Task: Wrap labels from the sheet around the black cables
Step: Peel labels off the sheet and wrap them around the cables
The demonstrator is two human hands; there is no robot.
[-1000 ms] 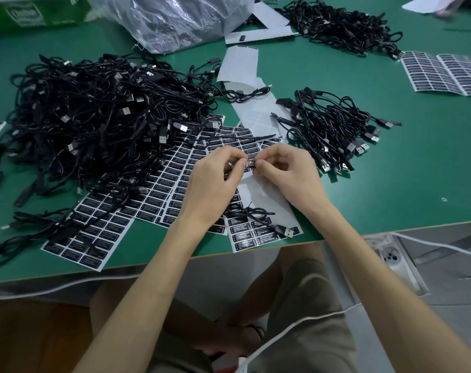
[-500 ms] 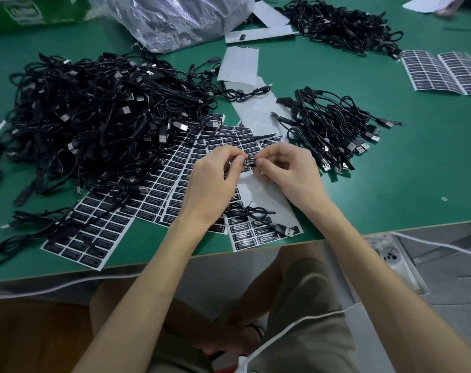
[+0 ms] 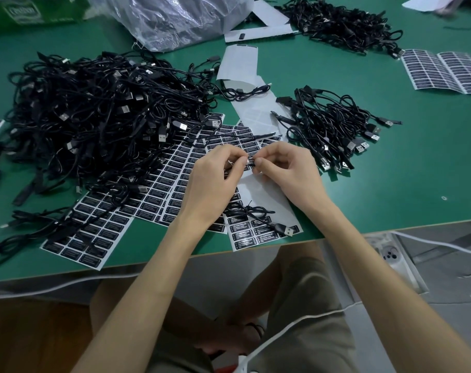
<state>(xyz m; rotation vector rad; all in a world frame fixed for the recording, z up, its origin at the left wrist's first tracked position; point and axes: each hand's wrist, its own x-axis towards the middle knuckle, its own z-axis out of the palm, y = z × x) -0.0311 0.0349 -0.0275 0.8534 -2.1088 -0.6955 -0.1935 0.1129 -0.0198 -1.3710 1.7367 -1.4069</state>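
My left hand (image 3: 215,181) and my right hand (image 3: 288,170) meet above the label sheets, fingertips almost touching. Between them they pinch a small black label (image 3: 251,162) folded on a thin black cable; the cable's loose end with a USB plug (image 3: 282,229) trails down over the nearest sheet (image 3: 255,238). Sheets of black labels (image 3: 137,208) fan out under and left of my hands. A big tangle of black cables (image 3: 94,119) lies to the left, and a smaller bundle (image 3: 333,125) to the right.
Another cable heap (image 3: 342,22) and a label sheet (image 3: 444,72) sit at the far right. A crumpled plastic bag (image 3: 175,20) and a green box (image 3: 35,10) stand at the back. Spent white backing strips (image 3: 239,63) lie mid-table. The table edge (image 3: 363,232) runs just below my wrists.
Both hands stay in place; the fingertips have shifted slightly as they work the label on the cable. Nothing else on the table moved.
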